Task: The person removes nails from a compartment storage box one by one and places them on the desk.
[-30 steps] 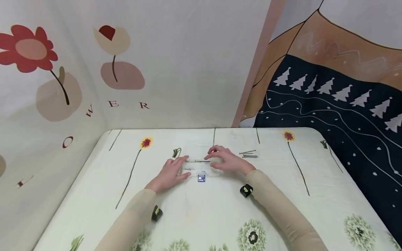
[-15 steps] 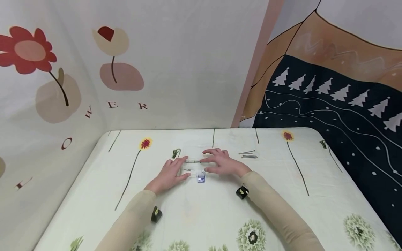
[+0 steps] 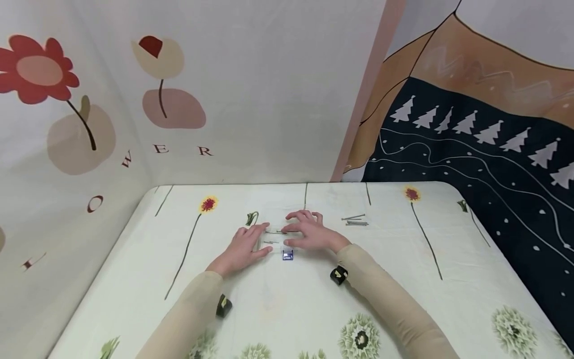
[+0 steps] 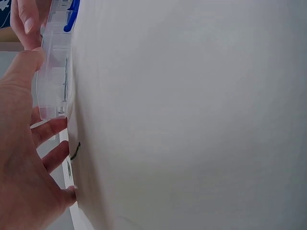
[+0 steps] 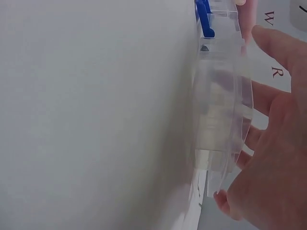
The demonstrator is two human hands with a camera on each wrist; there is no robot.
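A clear plastic compartment box with a blue latch at its front lies on the table. My left hand holds its left end, thumb on the front wall and fingers round the far side. Over the middle of the box is my right hand, thumb and index finger apart, with the index fingertip right at a thin nail in the back compartment. The nail's right end is hidden under the fingers. Several small nails lie in the front left compartment.
Several long nails lie on the table to the right of the box. A flower-printed cloth covers the table, and printed hangings rise behind its far edge. Black wrist cameras sit under both sleeves.
My right hand has moved left over the box, from its right part to the middle. The nail in the back compartment is now partly covered by its fingers. My left hand has stayed put.
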